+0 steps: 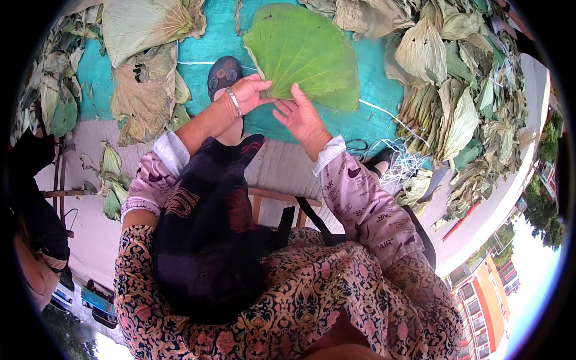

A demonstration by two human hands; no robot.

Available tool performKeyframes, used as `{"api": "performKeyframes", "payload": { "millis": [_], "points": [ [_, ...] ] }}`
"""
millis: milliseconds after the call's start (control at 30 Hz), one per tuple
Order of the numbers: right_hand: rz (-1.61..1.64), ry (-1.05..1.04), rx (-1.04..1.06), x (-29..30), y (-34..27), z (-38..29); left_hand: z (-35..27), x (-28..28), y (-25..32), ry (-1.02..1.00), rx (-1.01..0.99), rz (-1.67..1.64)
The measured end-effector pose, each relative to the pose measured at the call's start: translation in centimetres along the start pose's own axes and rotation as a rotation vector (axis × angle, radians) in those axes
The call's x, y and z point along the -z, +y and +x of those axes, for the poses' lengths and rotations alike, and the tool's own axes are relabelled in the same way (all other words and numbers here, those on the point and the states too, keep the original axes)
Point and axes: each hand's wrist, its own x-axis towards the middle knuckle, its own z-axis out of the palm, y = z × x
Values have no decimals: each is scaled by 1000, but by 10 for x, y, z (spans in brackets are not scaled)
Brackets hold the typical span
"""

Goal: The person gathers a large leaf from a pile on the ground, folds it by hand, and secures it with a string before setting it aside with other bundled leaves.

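A large green lotus leaf (310, 54), folded into a fan shape, spreads out above the teal ground sheet (198, 85). My left hand (247, 94), with a silver bracelet at its wrist, pinches the leaf's narrow base between thumb and fingers. Beside that base is my right hand (301, 112), its fingers apart. Its thumb overlaps the leaf's lower edge, and I cannot tell whether it presses on it. Dried, brownish lotus leaves (144, 90) lie on the sheet to the left of the hands.
Stacks of dried leaves (454, 90) line the right side. Tangled white string (402, 162) lies near my right foot, and one strand crosses the sheet. A flowered dark shoe (222, 74) rests on the sheet. Another person (36, 220) is at the left edge.
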Motion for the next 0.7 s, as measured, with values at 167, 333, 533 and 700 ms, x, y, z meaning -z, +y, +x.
{"api": "performKeyframes", "payload": {
  "millis": [167, 333, 533, 700],
  "points": [
    [-127, 120, 388, 1, -10, -5, 1, 6, -4, -121, 67, 94],
    [-478, 122, 428, 53, -25, -17, 1, 5, -2, 34, 74, 132],
    [-437, 245, 340, 110, -18, 10, 13, 8, -12, 210, 176, 367],
    [-536, 246, 305, 112, -24, 17, 17, 11, -17, 327, 158, 456]
  ]
}}
